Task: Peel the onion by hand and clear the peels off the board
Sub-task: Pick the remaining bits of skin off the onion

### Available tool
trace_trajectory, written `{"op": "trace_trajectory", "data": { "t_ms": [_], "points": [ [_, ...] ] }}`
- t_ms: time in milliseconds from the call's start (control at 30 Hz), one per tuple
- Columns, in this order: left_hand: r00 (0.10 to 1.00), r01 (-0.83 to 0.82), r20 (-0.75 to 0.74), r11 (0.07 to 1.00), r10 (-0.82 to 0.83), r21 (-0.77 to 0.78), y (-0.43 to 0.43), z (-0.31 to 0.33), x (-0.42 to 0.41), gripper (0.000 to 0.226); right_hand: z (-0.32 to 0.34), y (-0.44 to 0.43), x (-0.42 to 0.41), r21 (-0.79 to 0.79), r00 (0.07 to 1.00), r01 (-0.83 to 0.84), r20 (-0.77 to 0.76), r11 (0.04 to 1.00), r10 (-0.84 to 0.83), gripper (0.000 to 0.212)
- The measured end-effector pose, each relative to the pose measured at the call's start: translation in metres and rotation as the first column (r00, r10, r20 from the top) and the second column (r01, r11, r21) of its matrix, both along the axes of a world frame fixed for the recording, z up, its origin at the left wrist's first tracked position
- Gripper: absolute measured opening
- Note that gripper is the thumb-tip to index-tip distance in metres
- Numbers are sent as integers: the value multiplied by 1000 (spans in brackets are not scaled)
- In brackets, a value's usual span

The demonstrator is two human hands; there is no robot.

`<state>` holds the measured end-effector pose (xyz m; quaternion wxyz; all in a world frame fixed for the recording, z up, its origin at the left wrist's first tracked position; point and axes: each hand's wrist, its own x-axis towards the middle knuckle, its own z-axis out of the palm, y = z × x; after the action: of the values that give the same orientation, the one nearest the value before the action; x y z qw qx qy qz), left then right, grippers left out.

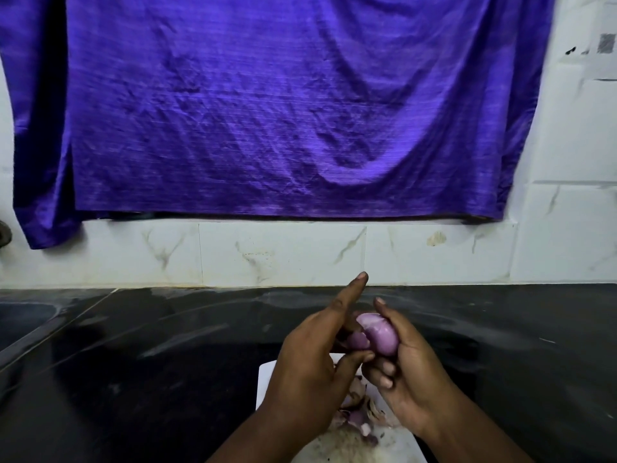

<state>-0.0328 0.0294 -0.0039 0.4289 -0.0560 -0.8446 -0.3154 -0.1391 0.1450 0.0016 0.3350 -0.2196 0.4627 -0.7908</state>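
A purple onion [379, 334] is held up above the white cutting board [265, 379], low in the middle of the view. My right hand [405, 372] cups the onion from the right and below. My left hand [312, 372] pinches a loose purple flap of skin [359, 340] on the onion's left side, with the index finger pointing up and away. Several torn peels [359, 416] lie on the board under my hands. My forearms hide much of the board.
The board rests on a dark, glossy stone counter [167, 355]. A white marbled tile wall [283, 255] runs behind it, with a large purple cloth [267, 111] hanging over it. A sink edge [30, 315] shows at the far left.
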Motion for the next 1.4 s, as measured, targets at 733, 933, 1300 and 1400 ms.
{"op": "trace_trajectory", "data": {
  "t_ms": [733, 933, 1300, 1400],
  "points": [
    [991, -92, 86, 992, 99, -85, -3, -3, 1, 105, -5, -8, 2, 70, 951, 151, -284, 986, -125, 38],
    [989, -31, 139, 995, 44, -96, -3, -4, 1, 105, 2, -6, 9, 120, 914, 180, -388, 976, -121, 27],
    [976, 3, 216, 992, 25, -126, -6, -1, 2, 108, 2, -5, 13, 188, 914, 187, -393, 964, -101, 26],
    [969, 7, 244, 990, 29, -143, -6, 0, 2, 110, 2, -8, 15, 191, 933, 189, -340, 963, -116, 26]
  ]
}}
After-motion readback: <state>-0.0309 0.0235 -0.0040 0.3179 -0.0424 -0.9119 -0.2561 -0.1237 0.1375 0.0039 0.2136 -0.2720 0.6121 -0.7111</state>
